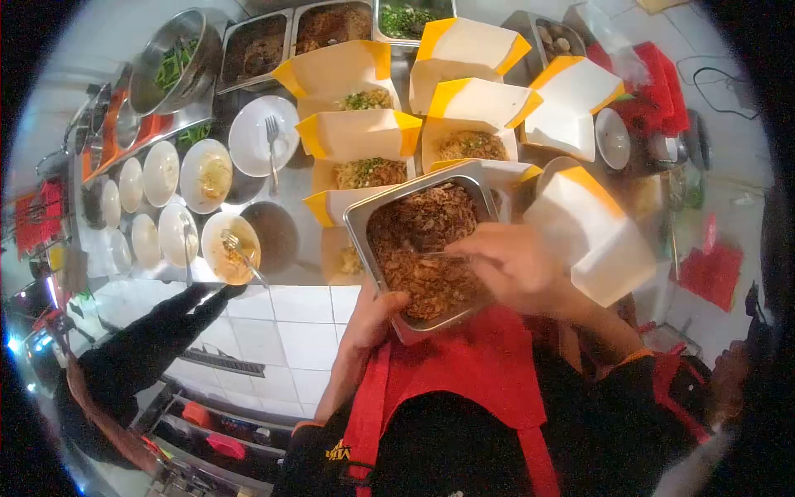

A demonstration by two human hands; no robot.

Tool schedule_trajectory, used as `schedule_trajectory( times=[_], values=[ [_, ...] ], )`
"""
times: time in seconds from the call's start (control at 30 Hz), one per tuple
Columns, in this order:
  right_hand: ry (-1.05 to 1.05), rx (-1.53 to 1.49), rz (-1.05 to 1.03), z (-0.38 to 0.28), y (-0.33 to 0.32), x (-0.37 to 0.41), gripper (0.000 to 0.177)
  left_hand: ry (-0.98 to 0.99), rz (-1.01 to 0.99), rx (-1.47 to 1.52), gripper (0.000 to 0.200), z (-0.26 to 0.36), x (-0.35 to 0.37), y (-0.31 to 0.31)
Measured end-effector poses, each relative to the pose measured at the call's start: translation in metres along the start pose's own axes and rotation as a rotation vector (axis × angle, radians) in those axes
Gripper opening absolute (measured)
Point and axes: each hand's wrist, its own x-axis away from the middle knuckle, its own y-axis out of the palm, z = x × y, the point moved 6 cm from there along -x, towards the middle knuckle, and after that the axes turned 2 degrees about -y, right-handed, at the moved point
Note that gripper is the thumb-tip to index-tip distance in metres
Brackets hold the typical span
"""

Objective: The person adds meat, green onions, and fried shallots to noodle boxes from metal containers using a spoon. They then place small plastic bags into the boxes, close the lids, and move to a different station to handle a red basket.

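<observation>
So the rectangular stainless-steel pan (358,219) was up off the counter, held at chest height over the front row of food. It was heaped with crispy brown fried bits (426,277).

The left hand (368,319) was clamped on the near corner, thumb over the rim and fingers tucked underneath. I'd guess that was to take the weight and free up the other hand. The right hand (509,263) was curled shut around a thin metal utensil (426,253) with its end buried in the bits. I couldn't tell if it was a spoon or a fork.

Right under and behind the pan were open white-and-yellow paper takeaway boxes (364,137), lids flipped back, several with noodles in them. They were packed close together, so I reckon anything spilling from the pan would have landed in food, not on the floor.

To the left were white round bowls (161,172) in rows, and a white plate (248,124) with a steel fork (272,149) on it. Steel trays (257,45) of other stuff sat along the back. Someone else's black sleeve (166,323) reached in low on the left, well away from the pan.
</observation>
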Motion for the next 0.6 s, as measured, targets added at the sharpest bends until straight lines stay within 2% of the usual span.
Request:
schedule_trajectory(
  times=[0.07, 0.1, 0.17, 0.4, 0.47, 0.6],
  values=[
    [0.15, -0.126, 0.047, 0.003, -0.003, 0.0, 0.022, 0.052, -0.049, 0.054, 0.075, 0.004, 0.003, 0.001],
    [0.143, -0.118, 0.048, -0.002, -0.005, -0.001, 0.022, 0.061, -0.055, 0.054, 0.075, 0.007, 0.005, 0.001],
    [0.403, -0.348, 0.063, 0.004, -0.005, 0.003, 0.024, 0.034, -0.009, 0.069, 0.079, 0.012, 0.012, -0.001],
    [0.541, -0.515, 0.085, -0.004, -0.016, -0.007, 0.027, 0.052, -0.027, 0.16, 0.084, 0.027, 0.032, -0.009],
    [0.632, -0.675, 0.162, -0.001, -0.015, -0.01, 0.028, 0.069, -0.045, 0.179, 0.084, 0.026, 0.031, -0.016],
    [0.548, -0.715, 0.176, 0.005, -0.02, -0.023, 0.029, 0.047, -0.001, 0.182, 0.089, 0.019, 0.03, -0.035]
  ],
)
